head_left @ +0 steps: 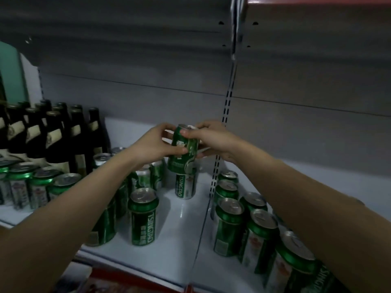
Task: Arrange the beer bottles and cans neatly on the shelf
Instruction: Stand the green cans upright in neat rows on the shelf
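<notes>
Gripping one green can (pixel 184 149) between them, left hand (pixel 155 144) and right hand (pixel 213 138) hold it atop another can (pixel 185 186).

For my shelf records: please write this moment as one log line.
step: stacking | held: green Tsingtao can | left hand: gripping | right hand: gripping | below: standing can | contact: unclear
</notes>
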